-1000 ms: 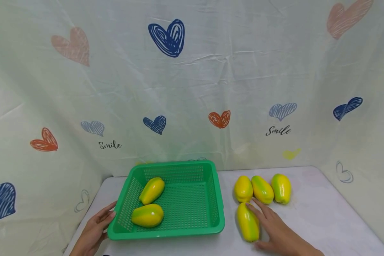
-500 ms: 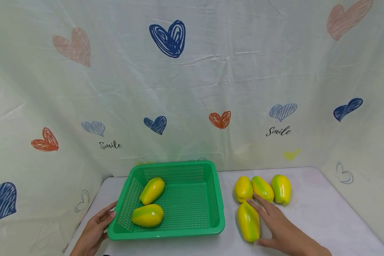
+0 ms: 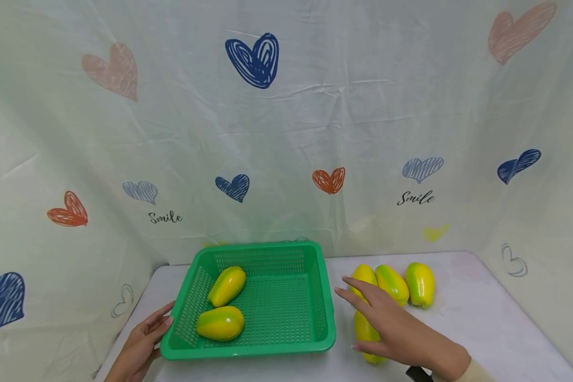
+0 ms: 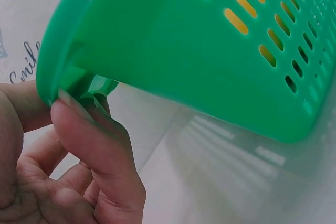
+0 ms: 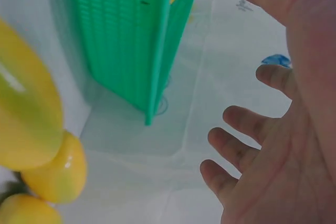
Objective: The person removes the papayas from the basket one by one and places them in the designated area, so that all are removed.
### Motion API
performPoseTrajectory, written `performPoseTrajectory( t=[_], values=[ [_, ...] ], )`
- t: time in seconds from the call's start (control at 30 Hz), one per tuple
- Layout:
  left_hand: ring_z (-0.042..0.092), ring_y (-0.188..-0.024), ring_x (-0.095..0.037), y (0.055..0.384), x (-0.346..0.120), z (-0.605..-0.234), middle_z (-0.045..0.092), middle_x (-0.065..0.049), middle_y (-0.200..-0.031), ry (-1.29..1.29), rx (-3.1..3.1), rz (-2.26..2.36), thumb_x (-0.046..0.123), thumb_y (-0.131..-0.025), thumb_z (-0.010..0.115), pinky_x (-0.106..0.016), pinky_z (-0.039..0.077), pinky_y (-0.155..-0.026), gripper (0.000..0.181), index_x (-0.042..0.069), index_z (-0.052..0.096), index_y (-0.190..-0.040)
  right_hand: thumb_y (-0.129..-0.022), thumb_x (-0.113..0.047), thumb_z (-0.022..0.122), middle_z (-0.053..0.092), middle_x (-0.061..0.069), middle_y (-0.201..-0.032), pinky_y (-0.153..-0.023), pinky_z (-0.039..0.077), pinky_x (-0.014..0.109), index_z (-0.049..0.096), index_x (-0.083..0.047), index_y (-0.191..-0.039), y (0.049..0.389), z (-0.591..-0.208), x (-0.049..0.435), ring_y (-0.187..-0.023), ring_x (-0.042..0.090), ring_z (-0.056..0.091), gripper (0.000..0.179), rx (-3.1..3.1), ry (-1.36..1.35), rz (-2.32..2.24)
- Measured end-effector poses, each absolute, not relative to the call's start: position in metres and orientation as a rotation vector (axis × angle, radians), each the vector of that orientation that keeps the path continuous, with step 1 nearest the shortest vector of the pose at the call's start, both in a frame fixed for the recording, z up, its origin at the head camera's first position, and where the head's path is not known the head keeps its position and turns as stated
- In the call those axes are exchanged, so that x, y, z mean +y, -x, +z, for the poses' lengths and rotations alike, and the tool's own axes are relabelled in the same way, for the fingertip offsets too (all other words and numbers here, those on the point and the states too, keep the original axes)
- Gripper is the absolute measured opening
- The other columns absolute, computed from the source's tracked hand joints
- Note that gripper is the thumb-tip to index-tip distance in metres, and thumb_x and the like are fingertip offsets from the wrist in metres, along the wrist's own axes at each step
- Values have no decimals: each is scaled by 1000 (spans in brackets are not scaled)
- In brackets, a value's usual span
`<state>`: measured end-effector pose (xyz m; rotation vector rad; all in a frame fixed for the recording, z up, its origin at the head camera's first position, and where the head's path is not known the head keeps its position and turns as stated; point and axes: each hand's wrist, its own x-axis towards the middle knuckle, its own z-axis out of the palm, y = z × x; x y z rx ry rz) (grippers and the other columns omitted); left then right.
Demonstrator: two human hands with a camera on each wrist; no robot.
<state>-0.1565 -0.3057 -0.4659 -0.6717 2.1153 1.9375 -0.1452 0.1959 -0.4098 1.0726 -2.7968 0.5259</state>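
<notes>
My left hand pinches the left rim of a green plastic basket between thumb and fingers; the left wrist view shows the thumb against the rim. Inside the basket, on its left side, lie two yellow-green papayas, one behind and one in front. To the right of the basket, my right hand hovers with spread fingers and nothing in its grasp. It partly hides a front papaya and another one behind that.
Two more papayas, one beside the other, lie at the back right of the white-covered table. A pale curtain with printed hearts hangs behind and at both sides.
My right hand has risen off the front papaya and shifted left, towards the basket, with its fingers spread. The left hand, basket and papayas stay in place.
</notes>
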Motion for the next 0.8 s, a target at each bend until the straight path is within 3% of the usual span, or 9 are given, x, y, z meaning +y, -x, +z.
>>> performPoseTrajectory(
  t=[0.33, 0.63, 0.8],
  values=[
    [58, -89, -20, 155, -306, -466, 50, -14, -120, 646, 2109, 1940, 41, -84, 65, -38, 51, -77, 81, 9, 25, -147, -79, -48, 69, 19, -4, -150, -96, 41, 42, 22, -28, -147, 164, -398, 160, -129, 19, 32, 85, -2697, -1330, 525],
    [59, -88, -20, 156, -305, -464, 51, -14, -119, 675, 2099, 1962, 37, -84, 66, -38, 51, -76, 80, 8, 26, -146, -85, -53, 58, 22, 0, -149, -99, 38, 41, 22, -25, -147, 178, -392, 127, -128, 20, 34, 77, -2654, -1501, 462],
    [58, -87, -21, 155, -305, -466, 52, -14, -117, 694, 2094, 1973, 35, -84, 67, -38, 51, -76, 78, 8, 27, -146, -86, -49, 59, 25, 3, -148, -101, 35, 40, 23, -24, -147, 186, -390, 108, -129, 22, 35, 75, -2648, -1588, 426]
  ],
)
